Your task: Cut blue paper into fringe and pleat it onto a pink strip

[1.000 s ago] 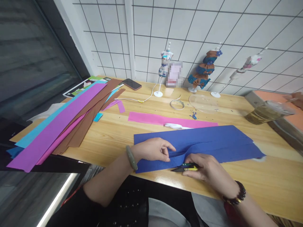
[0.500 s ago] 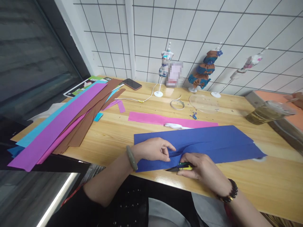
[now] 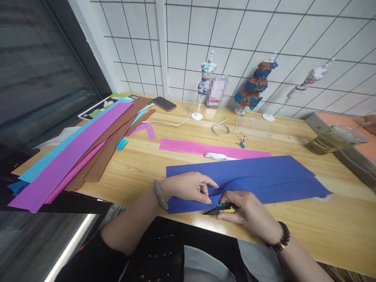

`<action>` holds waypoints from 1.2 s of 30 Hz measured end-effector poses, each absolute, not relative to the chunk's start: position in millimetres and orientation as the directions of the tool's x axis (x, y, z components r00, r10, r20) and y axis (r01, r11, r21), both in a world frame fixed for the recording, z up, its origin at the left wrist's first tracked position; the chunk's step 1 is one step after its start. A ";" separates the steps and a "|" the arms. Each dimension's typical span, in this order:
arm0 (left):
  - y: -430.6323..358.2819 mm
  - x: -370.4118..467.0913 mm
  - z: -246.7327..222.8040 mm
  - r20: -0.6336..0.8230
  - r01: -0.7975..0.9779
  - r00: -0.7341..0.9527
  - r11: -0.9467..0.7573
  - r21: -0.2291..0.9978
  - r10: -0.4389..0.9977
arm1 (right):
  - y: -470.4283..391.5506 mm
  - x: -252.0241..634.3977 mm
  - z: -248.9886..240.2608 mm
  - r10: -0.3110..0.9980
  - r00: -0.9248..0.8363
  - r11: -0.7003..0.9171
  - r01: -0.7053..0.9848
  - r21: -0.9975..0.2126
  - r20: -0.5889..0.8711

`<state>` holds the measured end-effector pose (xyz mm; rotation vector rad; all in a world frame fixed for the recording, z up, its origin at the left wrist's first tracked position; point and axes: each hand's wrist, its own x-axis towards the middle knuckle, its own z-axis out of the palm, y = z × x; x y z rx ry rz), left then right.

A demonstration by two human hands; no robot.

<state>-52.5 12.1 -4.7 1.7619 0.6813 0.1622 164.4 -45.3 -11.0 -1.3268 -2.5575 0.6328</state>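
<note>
Left hand (image 3: 189, 187) palm down on the blue sheet (image 3: 276, 172), loosely open, forefinger extended toward 3 o'clock, thumb apart. Right hand (image 3: 249, 209) reaches in from 4 o'clock, closed around scissors (image 3: 226, 209) at the sheet's near edge. Blades point to 9 o'clock. Sheet lies along 9-to-3 on the tabletop (image 3: 138, 167), fold raised between hands. Around it: pink strip (image 3: 182, 145) at 11, heaped strips (image 3: 88, 135) toward 10, cup (image 3: 326, 141) at 2.
</note>
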 end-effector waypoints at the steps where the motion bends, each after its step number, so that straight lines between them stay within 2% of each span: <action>1: 12.7 -53.9 -2.5 -0.236 0.376 0.828 -0.191 0.907 0.509 | -45.5 164.7 -11.1 0.814 -0.581 0.508 0.730 -0.456 -0.024; 6: 14.6 -56.4 3.6 -0.259 0.416 0.856 -0.298 0.859 0.448 | -46.5 165.9 -12.7 0.817 -0.576 0.496 0.727 -0.474 -0.027; 11: 14.5 -55.7 0.0 -0.243 0.376 0.873 -0.267 0.887 0.422 | -46.3 164.4 -13.4 0.817 -0.573 0.477 0.731 -0.487 -0.059; 36: 12.8 -57.2 -2.1 -0.231 0.353 0.866 -0.216 0.910 0.443 | -46.4 164.6 -14.8 0.798 -0.602 0.535 0.688 -0.491 0.026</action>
